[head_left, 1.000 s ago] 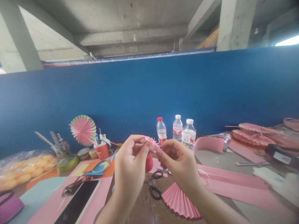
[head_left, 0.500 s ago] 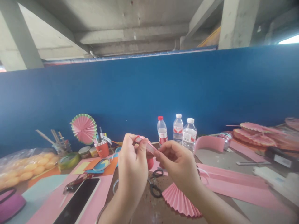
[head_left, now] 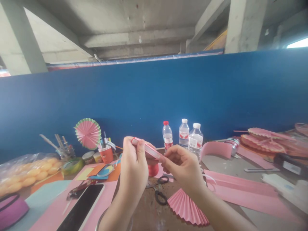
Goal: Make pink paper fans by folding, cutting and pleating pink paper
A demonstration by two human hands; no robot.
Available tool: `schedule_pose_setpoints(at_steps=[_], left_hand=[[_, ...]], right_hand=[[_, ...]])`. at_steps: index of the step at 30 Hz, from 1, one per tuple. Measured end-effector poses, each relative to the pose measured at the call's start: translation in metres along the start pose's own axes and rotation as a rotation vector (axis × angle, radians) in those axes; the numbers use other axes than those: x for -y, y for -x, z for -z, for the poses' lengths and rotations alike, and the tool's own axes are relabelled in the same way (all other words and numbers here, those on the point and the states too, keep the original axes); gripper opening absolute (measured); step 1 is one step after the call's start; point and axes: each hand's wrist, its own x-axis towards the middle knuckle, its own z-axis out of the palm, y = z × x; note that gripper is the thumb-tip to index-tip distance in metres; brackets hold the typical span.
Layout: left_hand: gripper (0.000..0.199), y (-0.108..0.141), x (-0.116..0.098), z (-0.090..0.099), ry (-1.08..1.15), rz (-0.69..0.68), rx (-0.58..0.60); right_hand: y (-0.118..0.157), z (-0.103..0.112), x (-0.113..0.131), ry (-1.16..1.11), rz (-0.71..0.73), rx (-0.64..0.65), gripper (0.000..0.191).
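Above the table, my left hand (head_left: 134, 171) is closed on a folded pink paper strip (head_left: 152, 150), thumb pressed on top. A pale band runs along the strip, and a bit of red shows at its left end. The fingertips of my right hand (head_left: 184, 165) pinch the strip's right end. Whether they also hold a separate layer there, I cannot tell. Below my hands lie black-handled scissors (head_left: 160, 196), partly behind my left hand. A pleated pink paper fan (head_left: 186, 207) lies under my right forearm. A red round object (head_left: 153, 170) shows between the hands.
Three plastic bottles (head_left: 184, 134) stand behind my right hand. To the left are a phone (head_left: 81, 208), an orange cup (head_left: 106, 154) of pens and a bag of yellow balls (head_left: 36, 171). Pink paper (head_left: 240, 189) and a utility knife (head_left: 261, 170) lie right. A blue wall (head_left: 154, 93) stands behind.
My left hand has moved slightly left, away from my right, and more of the pink strip shows between them. The right hand keeps its pinch.
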Motion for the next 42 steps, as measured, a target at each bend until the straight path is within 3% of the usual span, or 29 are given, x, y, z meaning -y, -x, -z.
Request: schedule_pose_setpoints(at_steps=[8,13,16,21,25,27,33,39,42], left_hand=[[0.027,0.001,-0.004,-0.003,0.265,0.164,0.009],[0.028,-0.003,-0.006,0.000,0.352,0.202,-0.019],[0.028,-0.006,-0.006,0.004,0.310,0.160,-0.041],[0.023,-0.002,-0.007,0.003,0.052,0.042,-0.059],[0.021,0.000,-0.002,-0.003,0.004,-0.002,-0.040],[0.023,-0.002,-0.001,-0.003,0.098,0.038,0.004],[0.016,-0.017,-0.005,0.018,0.448,0.179,0.312],[0.018,-0.024,-0.005,0.032,0.418,0.044,0.429],[0.009,-0.023,-0.004,0.032,0.281,-0.029,0.382]], right_hand=[[-0.006,0.004,-0.011,0.080,0.020,-0.027,0.022],[-0.016,0.009,-0.029,-0.316,0.016,0.148,0.032],[-0.017,0.012,-0.030,-0.420,0.042,0.130,0.044],[-0.008,0.013,-0.010,-0.197,0.100,0.210,0.039],[-0.006,0.011,0.002,-0.016,-0.061,0.266,0.032],[-0.008,0.011,0.002,0.009,-0.093,0.263,0.024],[-0.015,0.020,0.001,-0.187,-0.147,0.274,0.011],[-0.017,0.024,0.001,-0.271,-0.219,0.430,0.015],[-0.020,0.026,-0.003,0.008,-0.103,0.377,0.017]])
